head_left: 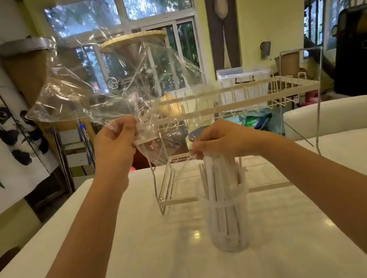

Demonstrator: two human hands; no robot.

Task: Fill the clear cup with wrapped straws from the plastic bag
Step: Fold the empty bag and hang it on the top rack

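My left hand pinches the bag up in the air. My right hand grips the straws standing in the cup on the desk.

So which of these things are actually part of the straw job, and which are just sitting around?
Part of the job:
- plastic bag, in left hand
- wrapped straws, gripped by right hand
- clear cup

Just lying about:
- white wire rack
- white storage bin
- panda painting

Bare table left of the straw-filled clear cup, wire rack close behind it.
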